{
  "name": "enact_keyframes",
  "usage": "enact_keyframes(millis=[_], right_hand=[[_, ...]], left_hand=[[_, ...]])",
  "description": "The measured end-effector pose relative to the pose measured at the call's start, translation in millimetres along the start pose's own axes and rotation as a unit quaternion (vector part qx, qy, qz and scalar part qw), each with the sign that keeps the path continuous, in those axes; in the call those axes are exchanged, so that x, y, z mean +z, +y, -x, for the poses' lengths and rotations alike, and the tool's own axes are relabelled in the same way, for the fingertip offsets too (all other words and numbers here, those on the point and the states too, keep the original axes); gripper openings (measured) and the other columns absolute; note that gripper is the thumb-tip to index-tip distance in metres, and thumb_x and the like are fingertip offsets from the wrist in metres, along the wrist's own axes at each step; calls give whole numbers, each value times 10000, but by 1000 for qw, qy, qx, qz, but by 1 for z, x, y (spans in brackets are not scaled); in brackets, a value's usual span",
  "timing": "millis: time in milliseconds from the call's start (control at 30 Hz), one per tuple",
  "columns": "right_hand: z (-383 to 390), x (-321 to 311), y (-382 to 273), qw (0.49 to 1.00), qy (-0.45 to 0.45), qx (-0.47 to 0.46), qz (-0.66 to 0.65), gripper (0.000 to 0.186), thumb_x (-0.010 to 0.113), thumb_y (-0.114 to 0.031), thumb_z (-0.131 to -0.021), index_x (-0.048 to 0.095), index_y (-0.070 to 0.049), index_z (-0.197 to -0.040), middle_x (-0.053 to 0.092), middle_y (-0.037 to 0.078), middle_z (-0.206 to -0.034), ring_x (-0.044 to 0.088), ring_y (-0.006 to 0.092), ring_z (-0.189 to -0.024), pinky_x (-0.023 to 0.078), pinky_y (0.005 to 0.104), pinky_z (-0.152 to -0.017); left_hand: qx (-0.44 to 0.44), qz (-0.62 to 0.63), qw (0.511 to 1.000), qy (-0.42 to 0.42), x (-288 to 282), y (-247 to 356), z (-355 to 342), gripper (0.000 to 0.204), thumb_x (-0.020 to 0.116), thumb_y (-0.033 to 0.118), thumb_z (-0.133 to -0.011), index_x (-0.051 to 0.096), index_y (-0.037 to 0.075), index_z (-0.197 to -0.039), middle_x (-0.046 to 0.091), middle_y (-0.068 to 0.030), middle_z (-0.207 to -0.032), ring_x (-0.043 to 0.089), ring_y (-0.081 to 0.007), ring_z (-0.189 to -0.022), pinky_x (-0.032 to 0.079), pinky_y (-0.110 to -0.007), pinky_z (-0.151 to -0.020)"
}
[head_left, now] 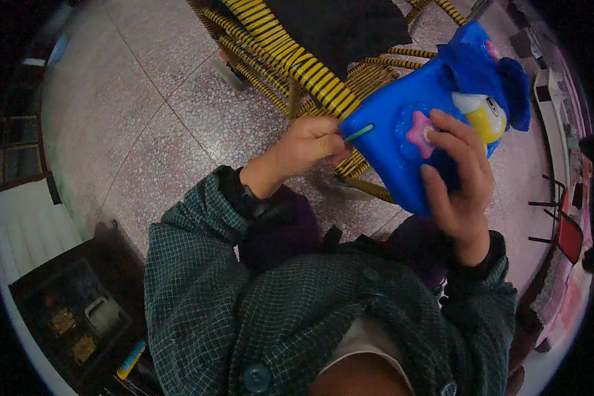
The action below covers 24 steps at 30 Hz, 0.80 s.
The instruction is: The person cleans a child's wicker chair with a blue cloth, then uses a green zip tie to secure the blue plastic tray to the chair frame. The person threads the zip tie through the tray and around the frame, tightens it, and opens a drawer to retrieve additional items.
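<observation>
A glossy blue plastic toy [389,178] is tilted in front of me, against the striped chair. It carries a pink star-shaped piece [418,134], a white and yellow part with a printed eye [488,119], and dark blue cloth-like pieces [492,82] at its far end. A short green cord [359,133] shows at a slot near its left corner. My left hand [313,142] is closed at that corner, pinching the cord's end; its fingertips are partly hidden. My right hand [462,175] holds the toy's near right side, fingers curved and spread over its face beside the star.
A chair wound with yellow and black cord [310,69] stands right ahead, with a black cloth [350,30] on it. Speckled tiles [138,112] cover the floor. A dark cabinet [66,297] is at the lower left, and a red stool [569,239] at the far right.
</observation>
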State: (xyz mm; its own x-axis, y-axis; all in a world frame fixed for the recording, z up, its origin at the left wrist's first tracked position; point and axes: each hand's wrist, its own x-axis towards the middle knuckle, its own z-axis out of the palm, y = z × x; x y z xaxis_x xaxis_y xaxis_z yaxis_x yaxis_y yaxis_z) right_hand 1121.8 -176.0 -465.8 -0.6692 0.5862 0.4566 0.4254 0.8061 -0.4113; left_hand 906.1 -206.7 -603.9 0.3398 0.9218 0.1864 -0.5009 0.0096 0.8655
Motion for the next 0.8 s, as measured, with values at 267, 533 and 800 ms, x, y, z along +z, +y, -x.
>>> enact_keyframes(millis=[267, 533, 800], right_hand=[[1, 1, -3, 1000, 17, -6, -8, 380, 639, 0, -629, 569, -25, -1001, 551, 162, -1091, 553, 296, -978, 440, 352, -832], [0, 4, 2, 999, 36, -20, -13, 363, 636, -10, -642, 569, -26, -999, 554, 161, -1082, 554, 301, -964, 441, 354, -828], [1, 2, 0, 999, 40, -17, -7, 355, 635, -10, -644, 570, -23, -993, 557, 156, -1083, 550, 294, -968, 441, 346, -829]], left_hand=[[17, 5, 993, 113, 36, 8, 16, 231, 472, 195, -888, 532, -28, -902, 564, -73, -748, 501, -118, -653, 413, -249, -625], [44, 64, 964, 254, 70, -1, 15, 235, 423, 176, -903, 522, -34, -941, 564, -77, -748, 507, -128, -677, 411, -254, -662], [53, 43, 970, 235, 66, -7, 12, 329, 495, 342, -870, 505, 24, -955, 514, -52, -676, 452, -122, -613, 357, -245, -549]])
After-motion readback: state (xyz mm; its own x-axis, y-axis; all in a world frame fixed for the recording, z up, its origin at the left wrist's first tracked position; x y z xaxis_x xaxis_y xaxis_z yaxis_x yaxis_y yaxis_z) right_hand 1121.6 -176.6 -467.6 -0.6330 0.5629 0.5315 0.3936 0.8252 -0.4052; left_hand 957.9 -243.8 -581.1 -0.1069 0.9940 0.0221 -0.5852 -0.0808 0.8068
